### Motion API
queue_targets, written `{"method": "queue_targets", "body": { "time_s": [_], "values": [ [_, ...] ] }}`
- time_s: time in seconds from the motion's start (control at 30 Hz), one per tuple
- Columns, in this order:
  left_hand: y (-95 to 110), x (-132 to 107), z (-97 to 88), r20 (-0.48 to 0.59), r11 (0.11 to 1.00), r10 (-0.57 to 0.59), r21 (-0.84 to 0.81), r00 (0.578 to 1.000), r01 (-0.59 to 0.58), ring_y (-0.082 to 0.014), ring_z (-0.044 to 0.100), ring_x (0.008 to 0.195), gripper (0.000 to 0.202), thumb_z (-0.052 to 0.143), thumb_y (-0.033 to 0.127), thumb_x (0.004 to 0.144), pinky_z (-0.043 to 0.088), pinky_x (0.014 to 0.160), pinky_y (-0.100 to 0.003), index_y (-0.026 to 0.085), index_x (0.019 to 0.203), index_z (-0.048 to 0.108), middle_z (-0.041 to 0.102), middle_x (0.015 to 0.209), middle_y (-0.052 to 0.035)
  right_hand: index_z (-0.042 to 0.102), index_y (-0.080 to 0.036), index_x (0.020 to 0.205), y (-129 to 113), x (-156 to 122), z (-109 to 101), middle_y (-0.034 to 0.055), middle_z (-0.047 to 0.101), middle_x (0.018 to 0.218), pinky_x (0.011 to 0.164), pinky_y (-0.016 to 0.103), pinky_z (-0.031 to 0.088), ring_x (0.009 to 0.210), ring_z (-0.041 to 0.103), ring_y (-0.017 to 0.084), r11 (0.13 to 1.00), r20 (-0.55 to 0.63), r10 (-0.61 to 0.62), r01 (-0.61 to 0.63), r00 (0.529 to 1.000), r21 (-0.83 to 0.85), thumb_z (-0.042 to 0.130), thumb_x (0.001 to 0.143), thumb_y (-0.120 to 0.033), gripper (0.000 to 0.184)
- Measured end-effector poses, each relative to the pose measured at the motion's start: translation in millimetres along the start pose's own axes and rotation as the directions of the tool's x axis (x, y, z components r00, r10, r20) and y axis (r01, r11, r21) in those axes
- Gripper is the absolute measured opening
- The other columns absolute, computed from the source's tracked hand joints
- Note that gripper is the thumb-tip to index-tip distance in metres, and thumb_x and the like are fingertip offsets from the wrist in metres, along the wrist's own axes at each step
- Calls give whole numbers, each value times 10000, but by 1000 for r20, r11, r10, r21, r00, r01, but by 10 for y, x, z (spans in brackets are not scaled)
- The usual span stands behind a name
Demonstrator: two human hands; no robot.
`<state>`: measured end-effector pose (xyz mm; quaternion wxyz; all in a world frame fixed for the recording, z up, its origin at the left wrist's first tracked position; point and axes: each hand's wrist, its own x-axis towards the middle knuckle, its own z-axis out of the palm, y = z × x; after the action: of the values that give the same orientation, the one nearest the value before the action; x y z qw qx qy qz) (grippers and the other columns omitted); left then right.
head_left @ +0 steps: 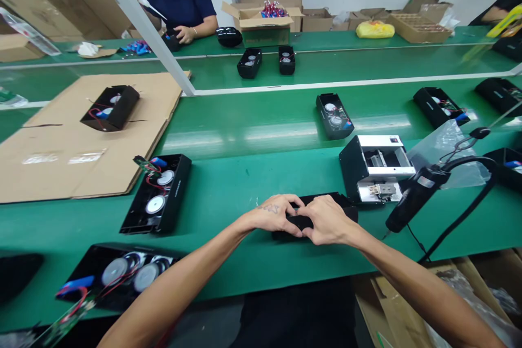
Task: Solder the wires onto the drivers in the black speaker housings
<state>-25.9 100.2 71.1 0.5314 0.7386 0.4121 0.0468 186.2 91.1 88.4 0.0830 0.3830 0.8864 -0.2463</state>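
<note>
Both my hands press on one black speaker housing (340,204) lying on the green table (244,179) in front of me. My left hand (274,215) curls over its left part with the fingers closed onto it. My right hand (326,221) grips its middle, fingertips meeting those of the left hand. Most of the housing is hidden under my hands.
Open black speaker shells with round drivers and red wires lie at left (157,194) and lower left (118,277). A white-and-black fixture (377,168) and a hanging power screwdriver (416,196) stand to my right. Cardboard sheet (61,157) at left. A person in dark blue (179,5) works across the belt.
</note>
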Motion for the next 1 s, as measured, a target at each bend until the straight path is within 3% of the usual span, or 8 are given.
{"method": "queue_targets", "body": {
  "time_s": [0.27, 0.43, 0.7, 0.83, 0.9, 0.93, 0.97, 1.0],
  "values": [
    [-32, 14, -2, -13, 999, 23, 24, 1000, -22, -145, 635, 845, 474, 881, 601, 702, 405, 690, -277, 180, 594, 690, 704, 1306, 5, 790, -214, 1235, -13, -15, -140, 97, 834, 847, 689, 344, 398, 860, 792, 341, 1000, 23, -2, 3, 1000, -29, 742, 827, -416, 457],
    [-60, 23, 7, -9, 999, 37, 13, 999, -37, -180, 678, 913, 450, 884, 570, 727, 444, 742, -291, 183, 584, 704, 711, 1318, 1, 792, -213, 1226, -7, -5, -102, 102, 830, 845, 681, 352, 403, 851, 791, 338, 999, 40, -18, 19, 999, -30, 731, 839, -390, 430],
    [-64, 10, 52, -23, 991, 89, 98, 996, -86, -240, 699, 1127, 327, 903, 474, 781, 496, 983, -352, 201, 659, 770, 708, 1372, -1, 788, -193, 1199, 6, -24, 53, 122, 828, 898, 714, 364, 449, 867, 785, 328, 998, -13, -49, 49, 999, -49, 731, 837, -362, 403],
    [-45, -123, 261, -77, 969, 133, 218, 988, -113, -368, 549, 1419, 184, 954, 361, 755, 372, 1205, -520, 241, 786, 819, 720, 1361, -15, 736, -159, 1262, -65, -289, 218, 151, 824, 1054, 880, 431, 524, 1001, 768, 326, 992, -124, -125, 122, 984, -29, 721, 901, -311, 392],
    [-77, -223, 458, -125, 923, 197, 358, 972, -141, -421, 438, 1521, 155, 938, 355, 791, 298, 1255, -611, 262, 859, 835, 720, 1370, -24, 711, -185, 1285, -63, -527, 321, 145, 808, 1169, 968, 454, 540, 1125, 738, 312, 978, -316, -184, 204, 931, 32, 694, 945, -254, 348],
    [-104, -273, 571, -144, 882, 245, 445, 959, -158, -434, 408, 1544, 143, 915, 364, 823, 282, 1264, -639, 267, 895, 838, 716, 1383, -27, 695, -213, 1306, -30, -659, 370, 132, 795, 1222, 1004, 461, 546, 1175, 721, 301, 973, -462, -158, 217, 873, 77, 682, 962, -232, 344],
    [-137, -319, 686, -156, 830, 295, 530, 943, -172, -442, 394, 1555, 140, 891, 374, 850, 277, 1270, -655, 266, 924, 838, 711, 1396, -30, 679, -243, 1323, 32, -790, 413, 119, 781, 1252, 1020, 469, 555, 1200, 709, 292, 972, -627, -73, 196, 776, 130, 677, 974, -221, 350],
    [-171, -357, 797, -163, 778, 339, 603, 927, -178, -448, 383, 1562, 152, 875, 381, 865, 278, 1275, -662, 260, 949, 835, 704, 1411, -34, 668, -266, 1331, 124, -913, 447, 112, 765, 1266, 1014, 475, 569, 1206, 704, 290, 971, -781, 61, 144, 622, 191, 680, 980, -222, 353]
  ]
}}
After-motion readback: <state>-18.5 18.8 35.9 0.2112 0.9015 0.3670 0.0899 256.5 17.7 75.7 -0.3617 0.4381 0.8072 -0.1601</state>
